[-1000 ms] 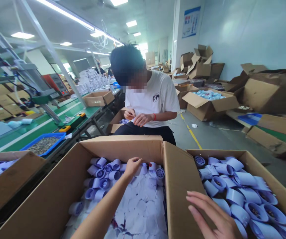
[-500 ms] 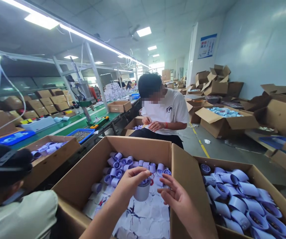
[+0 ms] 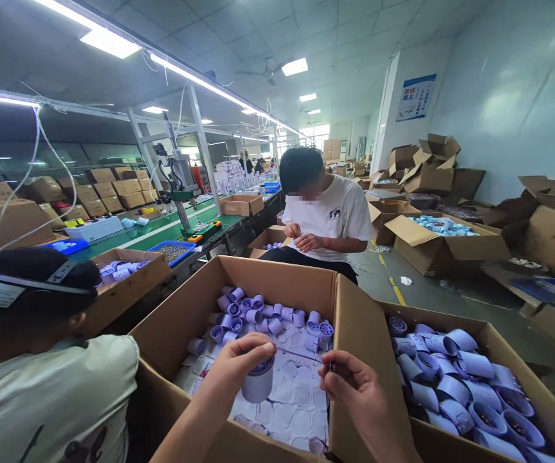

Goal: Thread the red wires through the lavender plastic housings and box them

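My left hand [image 3: 241, 360] grips a pale lavender plastic cylindrical housing [image 3: 258, 387] by its upper rim, holding it upright above the open cardboard box [image 3: 277, 278]. Thin dark reddish wires [image 3: 301, 354] stretch from the top of the housing across to my right hand [image 3: 352, 382], whose thumb and fingers are pinched on their far end. Inside the box, similar housings [image 3: 236, 308] lie heaped at the back, over a flat white layer with round outlines. My fingers partly cover the housing's top.
Another carton [image 3: 487, 334] full of larger-looking lavender cylinders [image 3: 470, 363] stands at right. A person in a white T-shirt [image 3: 342, 209] sits opposite, working with both hands. Close by on my left is a person in a dark cap [image 3: 26, 276]. A green conveyor [image 3: 200, 218] runs behind.
My right hand has gone from spread fingers to a pinch on the wires, which are now drawn out straight. The housing has shifted slightly left in the view, still in my left hand.
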A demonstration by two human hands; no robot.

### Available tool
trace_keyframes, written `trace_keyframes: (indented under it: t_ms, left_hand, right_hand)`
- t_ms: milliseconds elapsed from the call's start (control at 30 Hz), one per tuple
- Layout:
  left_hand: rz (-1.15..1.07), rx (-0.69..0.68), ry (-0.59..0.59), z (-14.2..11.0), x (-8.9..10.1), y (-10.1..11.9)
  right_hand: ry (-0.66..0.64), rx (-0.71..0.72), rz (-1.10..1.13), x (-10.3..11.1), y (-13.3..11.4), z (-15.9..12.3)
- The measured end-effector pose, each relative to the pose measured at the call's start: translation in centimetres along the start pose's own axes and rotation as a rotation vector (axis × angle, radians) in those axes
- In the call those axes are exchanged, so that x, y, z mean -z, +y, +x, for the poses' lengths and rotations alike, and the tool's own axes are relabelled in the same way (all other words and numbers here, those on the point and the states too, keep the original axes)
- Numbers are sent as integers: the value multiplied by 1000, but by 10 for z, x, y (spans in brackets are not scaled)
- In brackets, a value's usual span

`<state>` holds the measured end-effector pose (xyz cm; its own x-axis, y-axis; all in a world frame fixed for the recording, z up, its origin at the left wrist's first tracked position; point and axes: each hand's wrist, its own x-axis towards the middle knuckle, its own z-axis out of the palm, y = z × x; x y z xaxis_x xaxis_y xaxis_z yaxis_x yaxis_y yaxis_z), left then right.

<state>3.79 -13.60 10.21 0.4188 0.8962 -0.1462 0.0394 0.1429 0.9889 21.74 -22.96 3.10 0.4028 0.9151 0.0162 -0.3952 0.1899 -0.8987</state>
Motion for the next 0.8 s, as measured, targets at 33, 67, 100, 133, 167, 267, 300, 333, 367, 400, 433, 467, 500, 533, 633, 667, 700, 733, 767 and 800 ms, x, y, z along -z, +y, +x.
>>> trace_keyframes:
  t_ms: [33,67,100,133,167,267,300,333,367,400,433,467,500,533,633,667,700,733,767,800]
  left_hand:
    - [-7,2,-5,-1,2,-5]
    - [-19,12,-16,-1,3,-10]
    - [-34,24,-28,0,3,-15]
    - [-50,35,-45,0,3,-21]
    - [-68,44,-61,1,3,-27]
    - [-123,49,-97,0,2,-40]
    - [-134,43,-107,-1,1,-43]
    - [-139,36,-117,-3,1,-46]
    - [-140,30,-126,-4,0,-48]
    - [-138,24,-136,-6,0,-49]
    - [-137,21,-147,-7,-1,-51]
    - [-141,22,-158,-8,-2,-52]
    - [-148,24,-166,-9,-4,-54]
    - [-160,24,-171,-9,-6,-55]
    - [-236,30,-159,-8,-12,-61]
    - [-280,48,-148,-7,-13,-62]
    - [-334,84,-138,-6,-14,-64]
    - [-403,142,-126,-5,-14,-65]
    - [-483,216,-109,-4,-13,-66]
    - [-568,302,-87,-3,-13,-66]
  right_hand:
    - [8,10,-2,-1,-3,-3]
    - [11,18,3,-2,-5,-5]
    - [1,23,12,-3,-7,-7]
    - [-30,22,21,-4,-9,-8]
    - [-65,21,30,-4,-10,-10]
    - [-92,20,46,-6,-14,-12]
    - [-70,18,45,-7,-15,-14]
    - [-37,15,44,-8,-16,-15]
    - [-6,9,41,-10,-18,-17]
    - [6,0,37,-12,-19,-18]
    - [8,-6,35,-13,-20,-20]
    - [3,-9,36,-15,-21,-21]
    - [-6,-13,40,-16,-22,-22]
    - [-18,-19,45,-17,-23,-23]
    - [-28,-38,49,-19,-26,-23]
    - [-19,-37,43,-19,-28,-24]
    - [-1,-26,35,-18,-30,-24]
    - [19,-10,27,-18,-32,-24]
    - [37,5,23,-17,-34,-25]
    - [52,18,20,-16,-37,-26]
